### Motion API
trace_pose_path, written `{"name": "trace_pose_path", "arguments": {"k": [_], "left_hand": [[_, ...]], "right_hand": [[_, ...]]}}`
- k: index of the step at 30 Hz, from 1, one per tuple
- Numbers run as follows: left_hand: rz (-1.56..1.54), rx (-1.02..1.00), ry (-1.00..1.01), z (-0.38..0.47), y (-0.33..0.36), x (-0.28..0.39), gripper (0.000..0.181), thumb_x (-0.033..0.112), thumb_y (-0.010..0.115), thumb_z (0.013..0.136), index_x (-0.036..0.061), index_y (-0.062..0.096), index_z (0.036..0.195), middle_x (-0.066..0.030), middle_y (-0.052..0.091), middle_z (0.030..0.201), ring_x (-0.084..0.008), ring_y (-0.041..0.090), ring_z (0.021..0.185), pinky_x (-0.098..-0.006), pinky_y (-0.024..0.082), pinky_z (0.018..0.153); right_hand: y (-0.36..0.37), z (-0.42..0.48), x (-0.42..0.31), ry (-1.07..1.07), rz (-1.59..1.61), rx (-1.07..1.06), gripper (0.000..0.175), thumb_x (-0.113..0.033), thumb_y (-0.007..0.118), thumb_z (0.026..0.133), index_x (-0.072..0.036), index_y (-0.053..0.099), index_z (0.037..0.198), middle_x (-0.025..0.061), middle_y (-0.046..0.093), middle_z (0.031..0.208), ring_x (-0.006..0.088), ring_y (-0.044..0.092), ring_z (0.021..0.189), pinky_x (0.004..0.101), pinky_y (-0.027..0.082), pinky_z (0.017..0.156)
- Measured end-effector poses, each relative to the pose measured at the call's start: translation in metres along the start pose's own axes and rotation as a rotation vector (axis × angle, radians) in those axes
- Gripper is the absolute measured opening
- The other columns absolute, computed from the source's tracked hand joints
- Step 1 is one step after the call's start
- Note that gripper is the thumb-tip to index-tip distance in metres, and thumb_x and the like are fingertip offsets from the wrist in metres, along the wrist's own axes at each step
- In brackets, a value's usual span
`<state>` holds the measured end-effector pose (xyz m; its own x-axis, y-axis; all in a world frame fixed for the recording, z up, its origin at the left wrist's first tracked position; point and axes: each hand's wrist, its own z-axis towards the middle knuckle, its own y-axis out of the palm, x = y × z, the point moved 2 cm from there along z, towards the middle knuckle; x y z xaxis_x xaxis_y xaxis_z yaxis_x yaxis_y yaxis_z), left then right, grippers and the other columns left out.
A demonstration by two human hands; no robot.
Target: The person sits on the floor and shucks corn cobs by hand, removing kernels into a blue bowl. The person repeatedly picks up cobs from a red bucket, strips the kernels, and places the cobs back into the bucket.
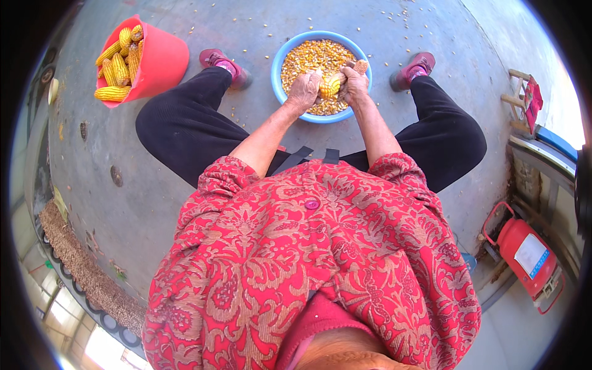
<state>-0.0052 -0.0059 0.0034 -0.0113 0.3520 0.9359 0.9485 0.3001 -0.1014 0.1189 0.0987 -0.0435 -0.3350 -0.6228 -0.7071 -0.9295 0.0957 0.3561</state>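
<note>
Both my hands are over a blue-rimmed basin (279, 88) that holds loose corn kernels (314, 51). A yellow corn cob (330, 87) with kernels on it lies between them. My left hand (305, 90) is closed around the cob's left end. From the right, my right hand (355, 85) grips a bare brownish corncob (360, 67), whose end sticks up above the fingers, and it touches the yellow cob. The fingertips and the underside of both hands are partly hidden.
A red bucket (166, 60) of unshelled corn cobs (121, 69) stands tilted at the upper left. Scattered kernels lie on the concrete floor (259, 106). A small wooden stool (515, 99) with red cloth is at the right, a red container (522, 249) at the lower right.
</note>
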Motion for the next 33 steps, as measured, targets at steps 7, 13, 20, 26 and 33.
{"name": "trace_pose_path", "arguments": {"k": [7,13,20,26,33], "left_hand": [[-0.323,-0.145,-0.375,-0.011,-0.003,0.030,0.049,0.052,0.047,0.095,0.0052,0.061,0.101,-0.0103,0.067,0.075,-0.0118,0.060,0.050,-0.0228,0.045,0.041],[-0.138,-0.159,-0.415,-0.012,-0.003,0.021,0.047,0.052,0.045,0.096,0.0067,0.057,0.099,-0.0086,0.065,0.071,-0.0112,0.058,0.048,-0.0240,0.043,0.039],[-0.259,-0.045,-0.370,-0.010,-0.001,0.021,0.042,0.048,0.044,0.096,0.0082,0.056,0.092,-0.0041,0.058,0.063,-0.0091,0.049,0.043,-0.0239,0.038,0.037],[-0.326,-0.020,-0.319,-0.007,0.003,0.003,0.033,0.040,0.045,0.094,0.0091,0.054,0.089,-0.0043,0.055,0.062,-0.0090,0.045,0.042,-0.0246,0.037,0.036],[0.431,0.126,0.376,0.012,0.003,-0.034,0.034,0.037,0.041,0.096,0.0071,0.053,0.086,-0.0046,0.054,0.062,-0.0095,0.047,0.044,-0.0251,0.038,0.038]], "right_hand": [[-0.010,0.001,-0.005,0.113,-0.089,0.070,0.016,-0.005,0.062,0.079,-0.009,0.054,0.093,0.0075,0.056,0.063,0.0181,0.050,0.039,0.0374,0.045,0.031],[-0.011,-0.004,-0.006,0.082,-0.148,0.130,0.032,-0.009,0.066,0.079,-0.013,0.051,0.107,0.0065,0.056,0.063,0.0167,0.048,0.038,0.0372,0.044,0.033],[-0.004,-0.011,-0.015,0.000,-0.129,0.143,0.034,-0.007,0.066,0.078,-0.009,0.050,0.109,0.0078,0.056,0.066,0.0163,0.048,0.038,0.0366,0.045,0.033],[0.002,-0.015,-0.018,-0.071,-0.133,0.139,0.025,-0.002,0.060,0.076,-0.006,0.052,0.100,0.0087,0.058,0.068,0.0173,0.050,0.039,0.0345,0.044,0.031],[0.000,-0.012,-0.011,-0.077,-0.169,0.217,0.017,-0.006,0.065,0.077,-0.004,0.053,0.088,0.0087,0.056,0.062,0.0170,0.047,0.038,0.0393,0.047,0.033]]}}
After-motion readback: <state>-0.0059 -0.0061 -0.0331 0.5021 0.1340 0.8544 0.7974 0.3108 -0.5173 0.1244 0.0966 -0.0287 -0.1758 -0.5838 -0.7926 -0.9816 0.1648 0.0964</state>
